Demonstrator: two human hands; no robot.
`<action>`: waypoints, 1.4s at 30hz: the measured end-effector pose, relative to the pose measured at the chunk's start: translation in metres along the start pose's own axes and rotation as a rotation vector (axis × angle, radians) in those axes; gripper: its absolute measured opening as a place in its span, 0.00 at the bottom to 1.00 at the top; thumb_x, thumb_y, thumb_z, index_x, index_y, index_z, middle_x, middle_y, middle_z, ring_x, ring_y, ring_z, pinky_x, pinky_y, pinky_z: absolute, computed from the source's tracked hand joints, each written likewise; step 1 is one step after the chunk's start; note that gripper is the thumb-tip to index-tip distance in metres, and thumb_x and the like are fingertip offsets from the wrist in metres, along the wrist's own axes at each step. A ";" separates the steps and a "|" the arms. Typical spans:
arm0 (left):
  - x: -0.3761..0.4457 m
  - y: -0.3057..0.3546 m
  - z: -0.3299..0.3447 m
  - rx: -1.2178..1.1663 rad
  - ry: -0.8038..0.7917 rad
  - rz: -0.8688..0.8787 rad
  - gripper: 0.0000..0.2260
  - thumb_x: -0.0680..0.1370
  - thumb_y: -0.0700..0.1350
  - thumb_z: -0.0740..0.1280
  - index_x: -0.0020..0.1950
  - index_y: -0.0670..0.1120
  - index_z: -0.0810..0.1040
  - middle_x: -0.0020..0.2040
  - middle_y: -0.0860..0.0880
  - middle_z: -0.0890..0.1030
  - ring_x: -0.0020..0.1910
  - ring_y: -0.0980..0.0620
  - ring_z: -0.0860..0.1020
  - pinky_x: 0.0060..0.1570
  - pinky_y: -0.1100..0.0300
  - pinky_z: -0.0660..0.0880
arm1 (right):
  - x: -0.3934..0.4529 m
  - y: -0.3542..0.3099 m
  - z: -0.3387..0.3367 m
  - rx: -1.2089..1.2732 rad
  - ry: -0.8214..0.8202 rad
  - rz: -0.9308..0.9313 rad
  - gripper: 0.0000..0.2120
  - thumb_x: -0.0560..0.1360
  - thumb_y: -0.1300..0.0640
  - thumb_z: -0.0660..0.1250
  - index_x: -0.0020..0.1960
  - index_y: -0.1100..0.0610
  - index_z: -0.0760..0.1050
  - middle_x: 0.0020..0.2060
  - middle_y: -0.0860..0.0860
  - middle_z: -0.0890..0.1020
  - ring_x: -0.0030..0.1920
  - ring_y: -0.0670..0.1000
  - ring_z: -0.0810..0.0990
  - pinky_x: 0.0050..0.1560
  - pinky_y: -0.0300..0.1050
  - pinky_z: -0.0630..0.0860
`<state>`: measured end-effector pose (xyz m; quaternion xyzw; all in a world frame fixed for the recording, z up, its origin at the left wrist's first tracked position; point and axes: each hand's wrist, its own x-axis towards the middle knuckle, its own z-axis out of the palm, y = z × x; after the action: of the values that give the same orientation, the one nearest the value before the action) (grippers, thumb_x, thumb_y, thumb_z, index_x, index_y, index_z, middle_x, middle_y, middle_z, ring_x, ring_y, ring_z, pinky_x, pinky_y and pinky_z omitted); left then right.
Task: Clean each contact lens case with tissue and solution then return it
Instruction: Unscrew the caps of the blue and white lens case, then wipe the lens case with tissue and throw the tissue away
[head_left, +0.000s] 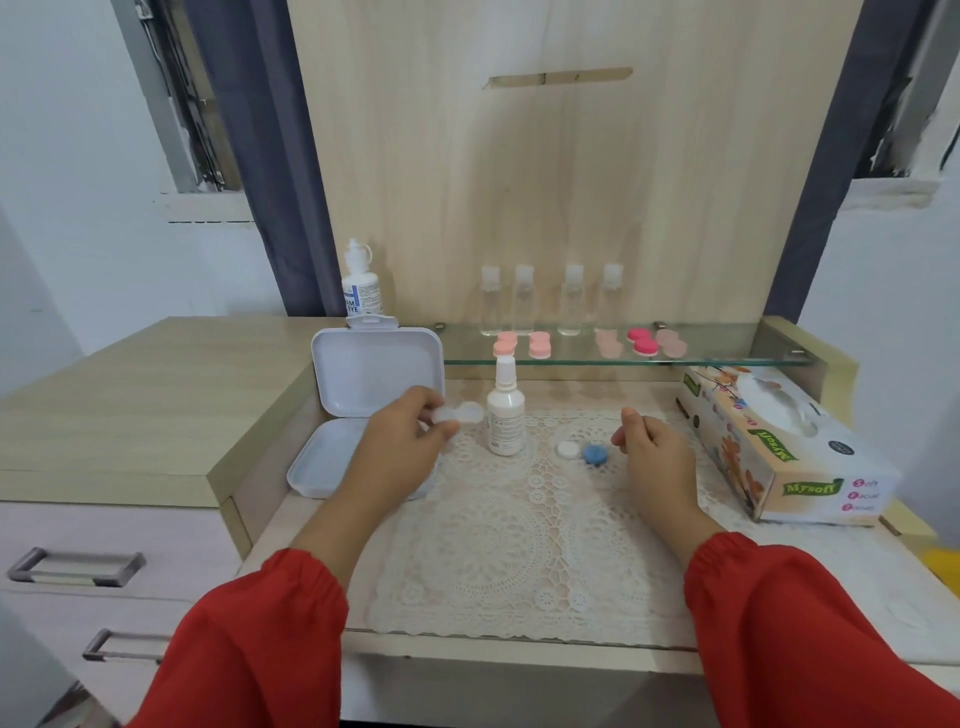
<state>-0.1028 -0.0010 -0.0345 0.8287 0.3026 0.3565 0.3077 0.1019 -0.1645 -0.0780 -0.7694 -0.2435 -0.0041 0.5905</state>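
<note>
A: Left hand (402, 441)?
B: Raised above the lace mat (519, 545), just in front of the open white box (374, 374). Thumb and fingers curled, pinching one end of a clear contact lens case (460, 413). Case held off the surface, free end pointing toward the white solution bottle (505, 415), close to it; whether touching, not resolvable.

A: Right hand (652, 452)?
B: Hovered over the mat, right of two loose caps. Fingers loosely curled, thumb up, nothing seen held.

A: Caps?
B: White cap (567, 449) and blue cap (596, 453) lay side by side on the mat, between bottle and right hand, apart from the case.

A: Tissue?
B: Tissue box (779, 447) lay at the mat's right edge, well apart from the left hand.

A: Shelf?
B: Glass shelf (727, 358) behind carried four clear bottles (550, 301) and several pink lens cases (592, 344). Labelled eye-solution bottle (361, 283) stood behind the box lid. Red sleeves (779, 623) on both arms.
</note>
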 end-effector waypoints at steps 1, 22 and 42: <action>-0.003 0.009 0.011 -0.050 -0.049 0.011 0.06 0.75 0.45 0.70 0.50 0.51 0.75 0.42 0.56 0.75 0.38 0.58 0.73 0.40 0.65 0.69 | 0.002 0.001 -0.001 0.048 0.021 0.039 0.20 0.81 0.49 0.58 0.35 0.57 0.76 0.34 0.51 0.79 0.39 0.49 0.76 0.39 0.43 0.69; -0.016 0.025 0.112 0.076 -0.287 0.025 0.19 0.71 0.51 0.74 0.61 0.50 0.78 0.51 0.54 0.74 0.51 0.57 0.73 0.51 0.64 0.68 | 0.002 0.001 -0.002 0.150 0.075 0.074 0.19 0.81 0.50 0.58 0.34 0.56 0.75 0.34 0.49 0.79 0.39 0.47 0.76 0.40 0.42 0.70; -0.019 0.026 0.110 -0.092 -0.234 -0.043 0.13 0.75 0.45 0.71 0.59 0.51 0.78 0.51 0.54 0.77 0.42 0.61 0.71 0.46 0.65 0.68 | 0.097 0.004 -0.110 -0.750 0.083 0.154 0.10 0.77 0.62 0.63 0.36 0.60 0.70 0.41 0.59 0.76 0.43 0.60 0.75 0.40 0.49 0.71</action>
<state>-0.0210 -0.0631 -0.0848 0.8429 0.2657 0.2641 0.3861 0.2195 -0.2299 -0.0198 -0.9473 -0.1427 -0.0796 0.2756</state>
